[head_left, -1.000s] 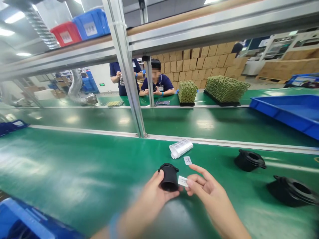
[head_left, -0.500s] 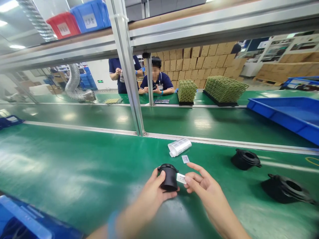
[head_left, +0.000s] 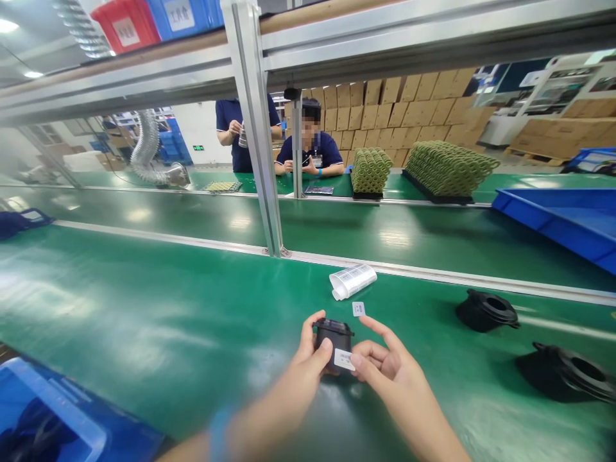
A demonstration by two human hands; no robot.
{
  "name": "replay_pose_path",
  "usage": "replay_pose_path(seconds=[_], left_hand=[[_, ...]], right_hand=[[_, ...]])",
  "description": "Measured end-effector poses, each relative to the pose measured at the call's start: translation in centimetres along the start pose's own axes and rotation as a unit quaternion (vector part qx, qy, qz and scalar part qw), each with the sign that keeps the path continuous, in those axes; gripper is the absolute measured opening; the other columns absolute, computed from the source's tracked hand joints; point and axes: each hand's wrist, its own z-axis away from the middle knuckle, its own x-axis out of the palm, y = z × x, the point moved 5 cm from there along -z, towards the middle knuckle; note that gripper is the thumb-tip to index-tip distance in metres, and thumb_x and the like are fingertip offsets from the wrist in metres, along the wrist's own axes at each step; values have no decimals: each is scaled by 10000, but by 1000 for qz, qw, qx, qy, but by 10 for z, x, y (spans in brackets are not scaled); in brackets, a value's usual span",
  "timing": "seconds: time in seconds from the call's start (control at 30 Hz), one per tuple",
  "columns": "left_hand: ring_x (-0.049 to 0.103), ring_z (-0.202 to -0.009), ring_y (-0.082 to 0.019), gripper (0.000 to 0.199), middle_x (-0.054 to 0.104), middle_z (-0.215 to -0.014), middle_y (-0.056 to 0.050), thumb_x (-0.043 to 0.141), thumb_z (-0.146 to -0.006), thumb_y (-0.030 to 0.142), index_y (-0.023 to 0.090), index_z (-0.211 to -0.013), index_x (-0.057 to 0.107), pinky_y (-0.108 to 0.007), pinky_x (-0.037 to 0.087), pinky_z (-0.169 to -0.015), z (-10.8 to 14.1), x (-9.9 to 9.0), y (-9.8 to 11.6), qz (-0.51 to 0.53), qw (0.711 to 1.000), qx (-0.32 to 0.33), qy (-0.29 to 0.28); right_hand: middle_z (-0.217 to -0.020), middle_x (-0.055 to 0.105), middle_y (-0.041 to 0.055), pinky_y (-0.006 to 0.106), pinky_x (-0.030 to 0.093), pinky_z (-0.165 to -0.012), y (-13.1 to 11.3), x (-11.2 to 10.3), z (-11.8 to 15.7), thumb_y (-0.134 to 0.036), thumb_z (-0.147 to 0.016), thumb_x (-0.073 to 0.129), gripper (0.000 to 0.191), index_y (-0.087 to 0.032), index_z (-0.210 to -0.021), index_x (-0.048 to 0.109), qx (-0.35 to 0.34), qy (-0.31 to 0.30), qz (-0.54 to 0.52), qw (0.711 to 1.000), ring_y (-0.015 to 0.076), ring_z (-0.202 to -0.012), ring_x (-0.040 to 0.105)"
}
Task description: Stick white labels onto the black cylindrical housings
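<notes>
My left hand (head_left: 310,356) is closed around a black plastic housing (head_left: 332,330), thumb on its near side. Between the thumb and a finger of my right hand (head_left: 391,362), a small white printed label (head_left: 342,359) is pinched, flat over the housing's front wall. Whether its whole face touches the wall I cannot tell. A second small label (head_left: 359,309) shows at the tip of my raised right index finger; whether it sticks to the finger or lies on the table is unclear. Beyond it lies a curled white label sheet (head_left: 353,282).
Two more black housings (head_left: 486,310) stand to the right on the green table (head_left: 192,308). A blue bin (head_left: 91,430) with dark parts is at lower left. Past the metal upright (head_left: 260,141) are a blue tray (head_left: 553,221), stacked green parts (head_left: 370,172) and two people.
The right hand's label has moved left, from the housing's right edge onto its front. The left hand has turned the housing slightly. The whole view has shifted a little.
</notes>
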Motion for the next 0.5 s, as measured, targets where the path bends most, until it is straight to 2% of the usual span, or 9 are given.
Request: replay_pose_path(seconds=[0.37,0.5], left_hand=[[542,-924,-177,639,519,-1262,-100,527,-927,487,279,-1449,223,-367,394,-972,0,-2,-2,-19,1000,4,-5],[548,-964,-191,629,518,-1273,-101,521,-932,484,283,-1453,233,-364,395,-975,1,-3,-3,-22,1000,3,-6]], right_hand=[[-695,579,-43,258,423,-632,2,0,0,-429,-807,758,723,-194,-1348,341,7,-20,15,1000,143,-628,506],[-684,587,-44,253,424,-623,2,0,0,-445,-782,769,715,-202,-1330,378,9,-5,18,1000,144,-614,512]])
